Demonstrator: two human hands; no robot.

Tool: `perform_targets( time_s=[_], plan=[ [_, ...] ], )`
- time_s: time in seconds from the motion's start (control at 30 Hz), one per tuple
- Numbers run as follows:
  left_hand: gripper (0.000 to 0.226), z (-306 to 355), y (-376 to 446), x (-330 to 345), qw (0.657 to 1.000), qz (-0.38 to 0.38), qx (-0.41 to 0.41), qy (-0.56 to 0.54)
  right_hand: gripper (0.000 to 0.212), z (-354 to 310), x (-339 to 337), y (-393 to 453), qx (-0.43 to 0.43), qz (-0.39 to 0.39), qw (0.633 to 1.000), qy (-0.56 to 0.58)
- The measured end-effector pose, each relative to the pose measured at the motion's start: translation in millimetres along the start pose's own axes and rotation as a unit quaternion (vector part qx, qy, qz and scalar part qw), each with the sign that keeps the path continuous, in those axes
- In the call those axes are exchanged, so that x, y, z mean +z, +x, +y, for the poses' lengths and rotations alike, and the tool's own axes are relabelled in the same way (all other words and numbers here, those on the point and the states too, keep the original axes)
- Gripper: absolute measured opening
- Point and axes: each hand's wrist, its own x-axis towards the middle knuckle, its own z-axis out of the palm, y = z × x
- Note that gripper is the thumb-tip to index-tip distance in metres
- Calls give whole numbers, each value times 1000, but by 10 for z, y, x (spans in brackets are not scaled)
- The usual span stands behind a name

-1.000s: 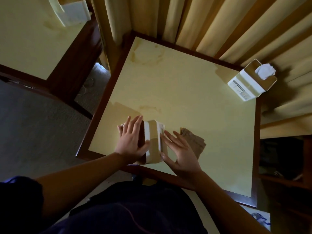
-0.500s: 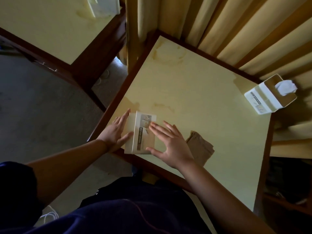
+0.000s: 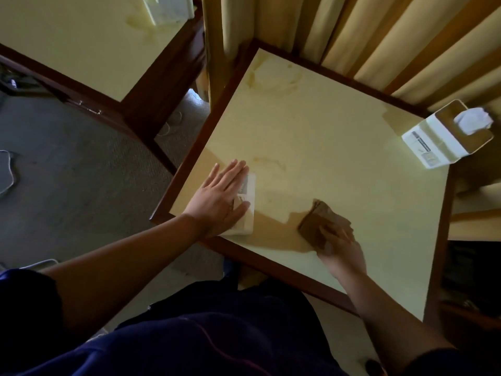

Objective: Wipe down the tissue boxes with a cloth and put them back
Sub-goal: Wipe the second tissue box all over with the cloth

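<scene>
we've got L hand (image 3: 219,198) flat on white tissue box (image 3: 247,206), label unreadable | R hand (image 3: 340,246) gripping brown folded cloth (image 3: 324,222) | yellow table (image 3: 325,147)

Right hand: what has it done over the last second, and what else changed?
The right hand left the near tissue box and moved right onto the brown cloth, taking hold of it. The left hand now lies flat on that box. The far tissue box stays at the table corner.

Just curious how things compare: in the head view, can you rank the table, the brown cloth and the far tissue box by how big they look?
1. table
2. far tissue box
3. brown cloth, partly under the right hand, so this ranking is unsure.
</scene>
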Motion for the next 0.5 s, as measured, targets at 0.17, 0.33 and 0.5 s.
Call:
perform_targets(
  time_s=[0.17,0.33,0.5],
  plan=[
    [133,36,5,-9,995,-50,9,82,25,-203,59,35,-28,43,997,53],
    [149,58,22,-30,993,-73,-26,89,20,-805,-106,-5,-39,128,929,346],
    [130,16,-25,49,999,-13,7,30,17,-1424,-460,55,-180,171,885,394]
  ],
)
